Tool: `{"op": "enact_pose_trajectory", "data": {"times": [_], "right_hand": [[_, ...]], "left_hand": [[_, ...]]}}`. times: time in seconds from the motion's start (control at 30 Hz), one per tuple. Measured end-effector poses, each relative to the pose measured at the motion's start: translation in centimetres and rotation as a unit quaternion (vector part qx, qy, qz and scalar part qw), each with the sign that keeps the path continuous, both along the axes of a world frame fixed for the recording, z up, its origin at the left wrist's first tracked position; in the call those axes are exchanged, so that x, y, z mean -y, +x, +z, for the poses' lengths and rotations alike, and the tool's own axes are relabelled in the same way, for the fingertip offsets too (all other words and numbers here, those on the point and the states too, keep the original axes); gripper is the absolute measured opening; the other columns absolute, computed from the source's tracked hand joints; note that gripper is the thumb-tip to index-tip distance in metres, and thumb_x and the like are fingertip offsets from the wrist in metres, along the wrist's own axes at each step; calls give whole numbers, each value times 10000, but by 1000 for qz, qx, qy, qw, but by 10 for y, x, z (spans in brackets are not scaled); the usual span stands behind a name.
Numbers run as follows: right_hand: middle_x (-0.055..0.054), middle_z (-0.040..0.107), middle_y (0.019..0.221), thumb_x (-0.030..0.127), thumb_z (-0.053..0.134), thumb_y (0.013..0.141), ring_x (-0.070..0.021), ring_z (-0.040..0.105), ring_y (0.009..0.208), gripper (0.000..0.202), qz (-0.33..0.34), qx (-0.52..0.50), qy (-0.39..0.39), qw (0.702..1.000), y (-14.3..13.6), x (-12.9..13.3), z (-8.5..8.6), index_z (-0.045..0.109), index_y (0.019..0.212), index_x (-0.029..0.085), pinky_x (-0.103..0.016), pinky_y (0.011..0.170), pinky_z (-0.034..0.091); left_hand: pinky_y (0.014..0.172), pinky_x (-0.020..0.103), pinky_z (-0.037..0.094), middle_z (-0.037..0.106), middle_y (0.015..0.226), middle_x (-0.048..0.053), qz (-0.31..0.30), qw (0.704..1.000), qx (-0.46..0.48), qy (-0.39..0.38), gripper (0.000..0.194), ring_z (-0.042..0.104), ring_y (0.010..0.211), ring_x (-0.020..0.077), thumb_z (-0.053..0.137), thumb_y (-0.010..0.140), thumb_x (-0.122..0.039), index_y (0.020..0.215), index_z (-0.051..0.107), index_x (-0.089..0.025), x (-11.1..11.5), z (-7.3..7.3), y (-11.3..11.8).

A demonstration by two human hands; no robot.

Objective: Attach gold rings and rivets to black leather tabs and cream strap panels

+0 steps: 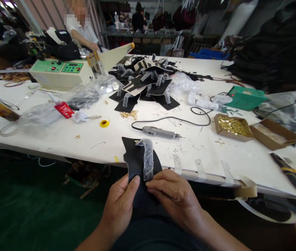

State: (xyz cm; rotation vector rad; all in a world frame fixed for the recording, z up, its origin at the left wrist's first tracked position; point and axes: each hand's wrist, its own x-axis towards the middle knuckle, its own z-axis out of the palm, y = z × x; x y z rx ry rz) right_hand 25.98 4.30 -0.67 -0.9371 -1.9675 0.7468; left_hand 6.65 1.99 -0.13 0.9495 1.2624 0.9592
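Note:
A black leather piece (134, 160) with a plastic-wrapped strap (148, 158) along it is held over the table's front edge. My left hand (121, 202) pinches its lower left side, thumb on top. On the right, my right hand (175, 195) has its fingers pressed together at the strap's lower end; a tiny gold-coloured bit shows at the fingertips. Another small gold piece sits at the strap's upper end. Beyond the leather piece lies a grey electric screwdriver (160, 132) with a black cable.
Similar black pieces (160, 87) are heaped mid-table, with gold parts (129, 115) before them. A box of gold parts (233, 126), a green device (247, 97) and pliers (291, 174) are at right. At left are a machine (61, 73) and yellow tape (104, 123). A person (82, 28) stands behind.

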Motion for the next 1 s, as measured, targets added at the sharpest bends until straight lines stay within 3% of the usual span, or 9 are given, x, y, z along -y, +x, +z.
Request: {"op": "enact_pose_trajectory", "data": {"times": [0.1,0.2,0.53,0.63,0.7,0.73,0.8,0.87,1.0], "right_hand": [[-40,737,931,92,677,964,-147,667,823,228,38,46,43,997,5,-4,2,785,1120,218,-266,708,518],[-47,752,931,101,694,958,-152,669,808,210,26,60,83,994,8,-6,6,780,1121,201,-273,695,515],[-73,764,1091,164,764,919,-202,703,950,206,17,47,84,995,13,2,7,787,1110,238,-355,826,573],[-89,736,1147,236,796,902,-226,703,1041,249,-84,-2,27,996,20,3,4,776,1150,248,-375,895,587],[-95,733,1152,323,811,892,-240,706,1041,346,-164,-56,-71,982,23,1,3,747,1224,247,-391,907,593],[-95,741,1137,369,808,894,-242,713,1017,383,-173,-92,-145,970,24,-1,2,733,1247,241,-395,896,598],[-90,764,1060,445,792,901,-235,725,937,398,-126,-170,-295,932,24,-4,1,728,1215,207,-378,837,605],[-75,772,971,470,782,906,-222,724,877,342,-64,-223,-377,897,23,-5,-1,739,1079,178,-342,782,593],[-34,754,876,456,775,913,-194,690,807,284,-21,-207,-348,914,22,-1,-5,730,885,177,-295,725,549]], "left_hand": [[931,336,544,797,1118,74,-3,999,45,-13,419,703,1012,259,635,996,-489,1269,766,-199,-2,-1,0],[931,349,543,798,1091,75,8,997,74,-22,418,702,1002,260,651,989,-474,1268,761,-184,-4,-3,0],[894,331,541,804,1106,83,34,996,84,-25,428,720,963,241,679,977,-461,1280,747,-168,-6,-5,-2],[933,369,560,810,1111,96,47,994,98,-28,453,732,1013,279,698,957,-462,1295,743,-164,-3,-4,-1],[972,397,562,816,1101,99,38,993,105,-29,460,735,1053,302,710,944,-463,1295,748,-167,0,-3,1],[987,409,562,818,1096,100,26,993,108,-31,454,734,1074,314,721,935,-460,1280,758,-167,2,-3,2],[1011,431,561,821,1094,104,-2,991,126,-35,435,727,1122,339,757,902,-447,1230,783,-163,3,0,5],[1033,449,558,820,1112,110,-2,985,167,-32,433,711,1177,355,792,867,-441,1203,791,-167,1,4,6],[1100,467,525,797,1217,111,71,964,255,-16,417,694,1236,328,736,924,-453,1248,761,-191,-19,13,5]]}}
